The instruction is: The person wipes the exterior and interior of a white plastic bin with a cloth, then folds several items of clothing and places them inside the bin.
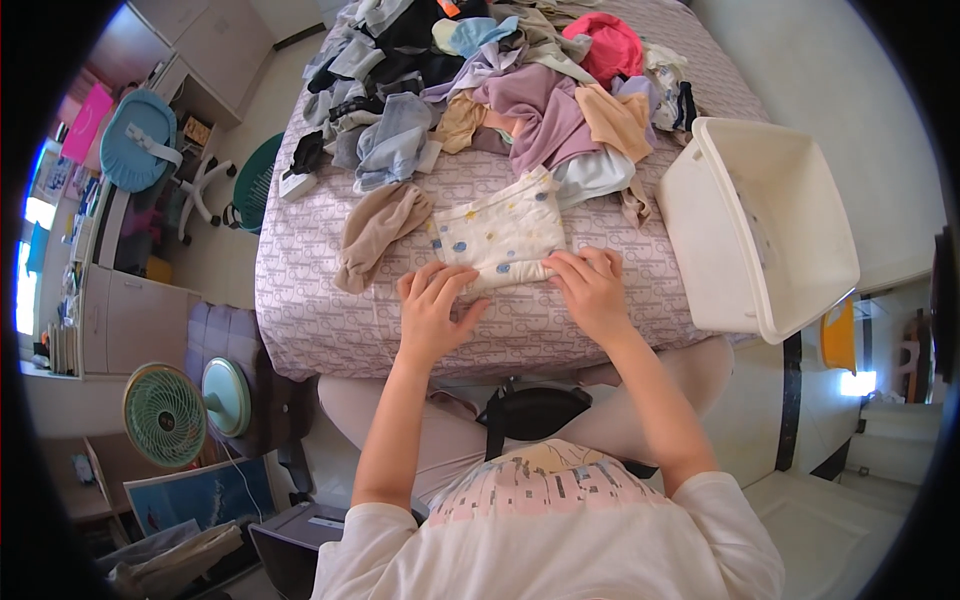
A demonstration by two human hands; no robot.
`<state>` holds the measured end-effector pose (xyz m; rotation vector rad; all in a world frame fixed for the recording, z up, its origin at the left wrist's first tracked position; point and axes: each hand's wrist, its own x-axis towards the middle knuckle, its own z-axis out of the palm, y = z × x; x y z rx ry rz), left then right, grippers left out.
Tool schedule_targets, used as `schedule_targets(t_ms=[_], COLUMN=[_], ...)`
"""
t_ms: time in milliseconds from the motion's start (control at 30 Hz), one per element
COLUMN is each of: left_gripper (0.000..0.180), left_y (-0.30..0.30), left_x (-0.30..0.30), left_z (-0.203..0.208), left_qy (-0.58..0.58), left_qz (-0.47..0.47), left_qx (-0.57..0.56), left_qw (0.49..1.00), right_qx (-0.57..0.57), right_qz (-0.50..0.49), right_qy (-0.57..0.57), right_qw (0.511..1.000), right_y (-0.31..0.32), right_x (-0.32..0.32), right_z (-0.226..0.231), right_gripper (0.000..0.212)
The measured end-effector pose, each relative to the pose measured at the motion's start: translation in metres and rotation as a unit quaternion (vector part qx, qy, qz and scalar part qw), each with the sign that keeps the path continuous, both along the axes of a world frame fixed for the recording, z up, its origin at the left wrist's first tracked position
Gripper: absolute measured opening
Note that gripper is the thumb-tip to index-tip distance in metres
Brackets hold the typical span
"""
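A white garment with blue and yellow spots [510,225] lies spread on the bed in front of me; its exact kind is unclear. On its near left edge rests my left hand [432,305], fingers stretched out and thumb apart. My right hand [592,290] has its fingers closed on the near right corner, its thumb mostly hidden. Left of the garment, a crumpled beige-brown cloth item [380,235] lies close by. Just beyond are a mauve garment [540,110], a pale blue-grey one [395,140] and a white one [595,178].
A large cream plastic bin [695,235] stands at the right, tilted towards me. More clothes, including a bright pink piece [608,45], heap across the far part of the patterned bedspread [310,235]. A green fan [165,415] stands at the lower left.
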<state>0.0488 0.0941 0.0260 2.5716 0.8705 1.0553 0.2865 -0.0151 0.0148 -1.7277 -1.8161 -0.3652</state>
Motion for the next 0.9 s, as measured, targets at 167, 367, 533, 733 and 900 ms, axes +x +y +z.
schedule_targets(t_ms=[167, 367, 533, 733, 900], left_gripper=[0.022, 0.021, 0.022, 0.025, 0.025], left_y=[0.007, 0.000, 0.010, 0.007, 0.009], left_x=[-0.007, 0.023, 0.023, 0.006, -0.007], left_z=[-0.013, 0.000, -0.001, -0.004, -0.010], left_qy=[0.002, -0.021, -0.073, 0.007, 0.009], left_qz=[0.034, 0.196, 0.167, 0.025, 0.035], left_qx=[0.000, -0.136, -0.061, 0.006, -0.019], left_qw=[0.999, 0.971, 0.981, 1.000, 0.999], right_qx=[-0.018, 0.075, 0.075, 0.021, -0.004], right_qz=[0.001, -0.077, -0.008, 0.000, -0.008], right_qy=[0.070, 0.104, 0.066, 0.033, 0.031], right_qw=[0.997, 0.989, 0.995, 0.999, 0.999], right_y=[-0.003, 0.004, 0.005, 0.003, 0.015], right_x=[-0.009, -0.020, -0.011, -0.006, -0.008], right_z=[-0.005, -0.009, -0.020, -0.002, -0.003], right_gripper=[0.015, 0.018, 0.029, 0.033, 0.024])
